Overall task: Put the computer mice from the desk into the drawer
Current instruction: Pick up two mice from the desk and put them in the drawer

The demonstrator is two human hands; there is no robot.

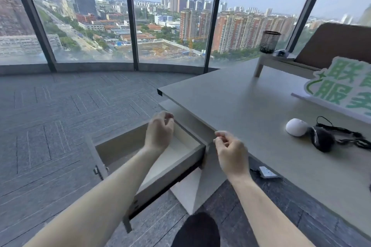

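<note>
A white mouse [296,129] and a black mouse [321,141] with a tangled black cable lie side by side on the grey desk [241,110], at the right. The drawer [181,158] under the desk's left corner is pulled out and its pale inside looks bare. My left hand [159,131] hovers above the drawer, fingers loosely curled around nothing. My right hand [230,151] hangs over the desk's front edge beside the drawer's right corner, also loosely curled with nothing in it, well left of the mice.
A green and white sign [341,86] leans at the desk's far right. A mesh pen cup [269,41] stands on a low riser [281,63] at the back. A white power strip [268,172] lies on the carpet under the desk. Windows run along the far side.
</note>
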